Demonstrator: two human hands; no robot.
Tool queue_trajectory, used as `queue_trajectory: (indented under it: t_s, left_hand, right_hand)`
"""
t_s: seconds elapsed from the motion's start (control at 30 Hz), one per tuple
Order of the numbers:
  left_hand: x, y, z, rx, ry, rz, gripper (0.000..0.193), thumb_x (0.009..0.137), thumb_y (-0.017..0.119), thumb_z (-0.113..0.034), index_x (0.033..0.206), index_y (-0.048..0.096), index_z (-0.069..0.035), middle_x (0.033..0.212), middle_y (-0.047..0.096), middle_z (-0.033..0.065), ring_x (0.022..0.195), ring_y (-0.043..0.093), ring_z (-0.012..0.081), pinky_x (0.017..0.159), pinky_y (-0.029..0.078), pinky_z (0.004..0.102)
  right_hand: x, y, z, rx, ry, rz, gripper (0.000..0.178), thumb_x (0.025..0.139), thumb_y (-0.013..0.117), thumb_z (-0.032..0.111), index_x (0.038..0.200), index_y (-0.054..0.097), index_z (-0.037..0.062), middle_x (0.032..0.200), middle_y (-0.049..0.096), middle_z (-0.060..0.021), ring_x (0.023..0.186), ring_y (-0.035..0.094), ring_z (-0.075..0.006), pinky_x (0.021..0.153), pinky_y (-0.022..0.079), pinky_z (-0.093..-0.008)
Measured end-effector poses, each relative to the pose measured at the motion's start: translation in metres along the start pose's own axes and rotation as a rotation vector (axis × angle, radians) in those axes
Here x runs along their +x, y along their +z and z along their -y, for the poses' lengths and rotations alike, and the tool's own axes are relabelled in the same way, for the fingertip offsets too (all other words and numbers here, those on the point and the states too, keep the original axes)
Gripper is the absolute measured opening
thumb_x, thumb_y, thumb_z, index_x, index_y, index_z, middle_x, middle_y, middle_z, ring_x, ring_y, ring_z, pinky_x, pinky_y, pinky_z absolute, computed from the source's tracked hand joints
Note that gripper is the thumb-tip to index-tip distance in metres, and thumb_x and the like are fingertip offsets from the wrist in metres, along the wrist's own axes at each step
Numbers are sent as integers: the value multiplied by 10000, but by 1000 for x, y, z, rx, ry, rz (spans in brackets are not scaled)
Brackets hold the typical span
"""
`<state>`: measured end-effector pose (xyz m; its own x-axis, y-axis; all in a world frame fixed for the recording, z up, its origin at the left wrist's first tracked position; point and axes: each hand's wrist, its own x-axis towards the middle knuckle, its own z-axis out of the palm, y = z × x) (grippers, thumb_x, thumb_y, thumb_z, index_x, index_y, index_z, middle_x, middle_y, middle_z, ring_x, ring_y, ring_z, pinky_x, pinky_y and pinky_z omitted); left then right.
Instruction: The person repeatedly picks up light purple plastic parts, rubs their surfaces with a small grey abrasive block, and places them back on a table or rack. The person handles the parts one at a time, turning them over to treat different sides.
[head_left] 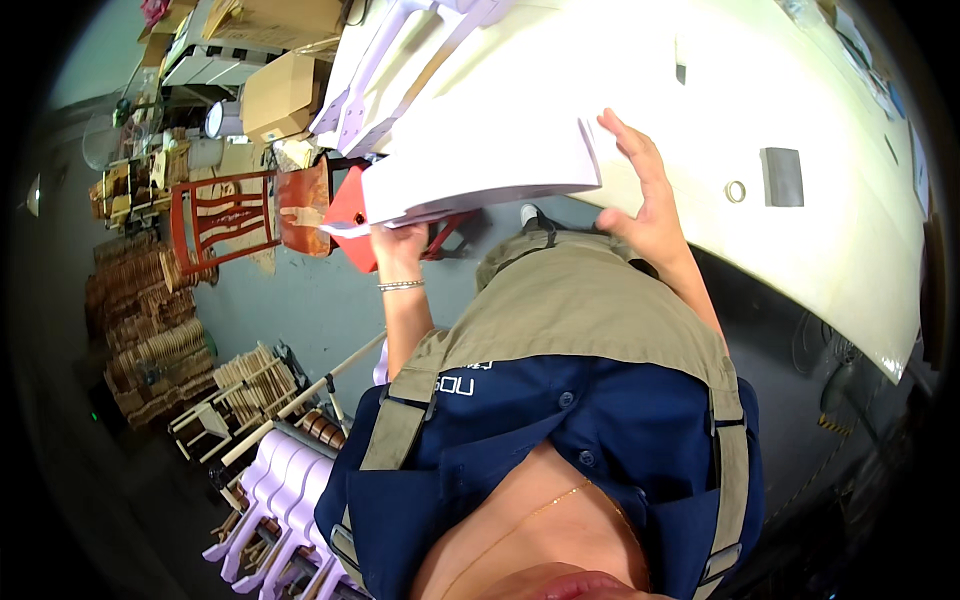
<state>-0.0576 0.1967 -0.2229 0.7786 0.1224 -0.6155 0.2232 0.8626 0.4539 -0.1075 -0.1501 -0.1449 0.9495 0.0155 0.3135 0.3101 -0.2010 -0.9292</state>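
Fingers of the left hand (400,243), mostly hidden, held the pale curved panel (490,168) at its left end, by the near edge of the white table (730,100); the right hand (652,210) spread wide beside its right end. Supporting both ends seemed wise.

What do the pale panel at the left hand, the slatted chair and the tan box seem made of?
Pale panel: painted wood or plastic, unclear; smooth, no visible grain.
Slatted chair: probably wood, red-brown coating, patchy seat.
Tan box: likely cardboard, matte, folded edges.
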Motion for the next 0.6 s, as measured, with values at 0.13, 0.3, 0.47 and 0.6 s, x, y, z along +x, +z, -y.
queue_trajectory:
  t_s: [0.13, 0.3, 0.47, 0.6]
  left_hand:
    - [9, -56, 21, -63, -248, -222, 253, 866, 460, -269, 983, 542, -60, 946, 607, 67, 846, 594, 222, 694, 516, 352]
    - [-17, -12, 51, -196, -384, -158, 288, 881, 440, -243, 1075, 507, -42, 1108, 552, 96, 1007, 535, 233, 768, 499, 374]
    - [-22, 12, 40, -68, -337, 131, 331, 870, 459, -226, 1136, 476, -30, 1150, 527, 108, 1051, 505, 242, 868, 433, 383]
    - [-10, -9, 26, 58, -163, 259, 377, 861, 475, -213, 1184, 451, -19, 1184, 507, 118, 1087, 481, 250, 949, 380, 389]
  right_hand:
    - [18, 19, 4, 26, -77, 146, 885, 615, 729, 393, 1327, 309, 77, 1315, 358, -150, 1188, 347, -311, 993, 272, -395]
    - [24, 24, 22, 82, -186, 134, 763, 603, 740, 292, 1266, 418, 95, 1260, 426, -159, 1144, 400, -322, 968, 311, -399]
    - [28, 18, 12, -290, -376, 115, 538, 645, 687, 388, 1141, 575, 214, 1294, 390, -172, 1215, 329, -361, 990, 246, -489]
    - [34, -5, -7, -340, -180, -13, 674, 790, 342, 648, 1225, 499, 157, 1380, 271, -164, 1273, 235, -351, 1026, 123, -505]
